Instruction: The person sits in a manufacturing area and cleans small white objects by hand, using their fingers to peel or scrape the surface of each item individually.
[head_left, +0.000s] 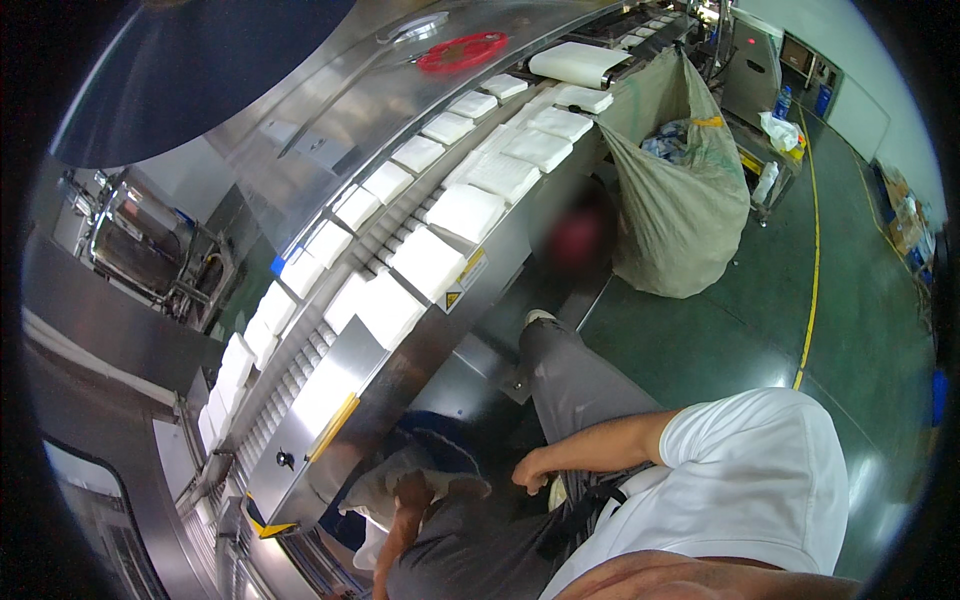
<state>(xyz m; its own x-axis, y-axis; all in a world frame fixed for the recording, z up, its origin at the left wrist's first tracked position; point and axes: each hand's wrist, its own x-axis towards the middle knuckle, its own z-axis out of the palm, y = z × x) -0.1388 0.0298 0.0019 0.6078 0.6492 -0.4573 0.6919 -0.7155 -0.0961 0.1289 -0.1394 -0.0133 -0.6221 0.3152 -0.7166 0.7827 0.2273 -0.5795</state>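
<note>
My right hand (532, 471) hangs over my lap, its fingers curled in, and nothing shows in it. My left hand (413, 491) is low beside the metal conveyor side, in shadow against a pale greyish cloth-like thing (372, 492). Its fingers are too dark to make out, so I cannot tell whether it grips that thing. Beyond my hands runs a conveyor (312, 352) with two rows of white folded pads. A stack of pads (388, 312) lies at the near end of the right row, with another pad (427, 262) behind it.
A large beige sack (680, 220) hangs open at the conveyor's far right side. A red ring-shaped thing (462, 52) lies on the clear cover. Yellow lines (812, 270) mark the green floor (740, 330). A steel tank (140, 235) stands at the left.
</note>
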